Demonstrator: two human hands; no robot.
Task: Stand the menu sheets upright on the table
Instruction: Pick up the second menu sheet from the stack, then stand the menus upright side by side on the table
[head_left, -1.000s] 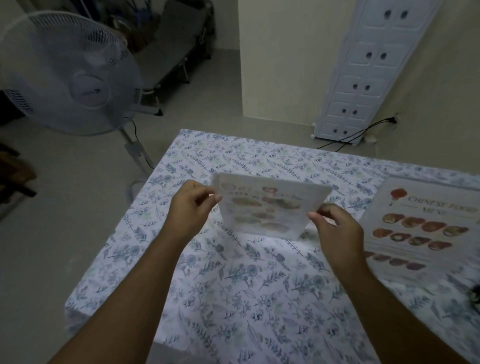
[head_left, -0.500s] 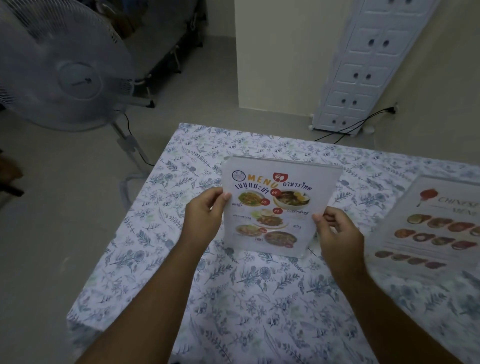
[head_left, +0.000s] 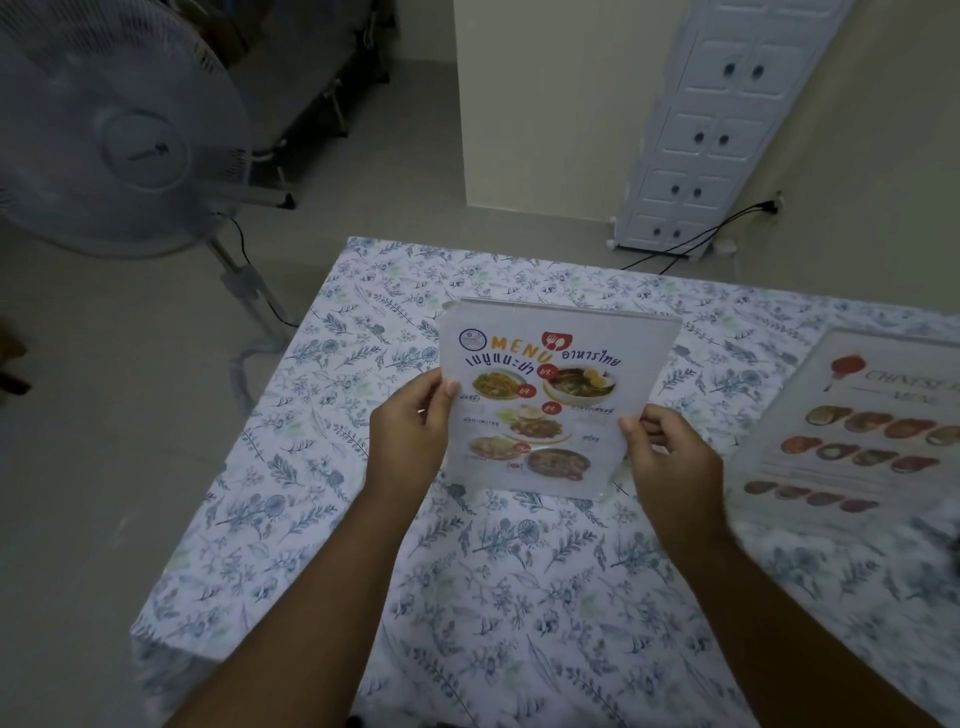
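Both hands hold one menu sheet (head_left: 556, 395) in its clear plastic holder over the middle of the table (head_left: 519, 597), nearer the far edge than the near one. The left hand (head_left: 410, 436) pinches the sheet's left edge — thumb on the printed front, fingers wrapped behind. The right hand (head_left: 670, 462) grips the right edge lower down, its thumb on the front and the other fingers curled around the back. The sheet stands nearly upright with its printed face toward the camera, food photos and the word MENU readable; whether its bottom edge touches the floral tablecloth (head_left: 322, 467) I cannot tell. A second menu sheet (head_left: 857, 421), headed with red and brown dishes, lies flat near the table's right edge — well apart from the first. A standing fan (head_left: 119, 150) is on the floor off the table's left side
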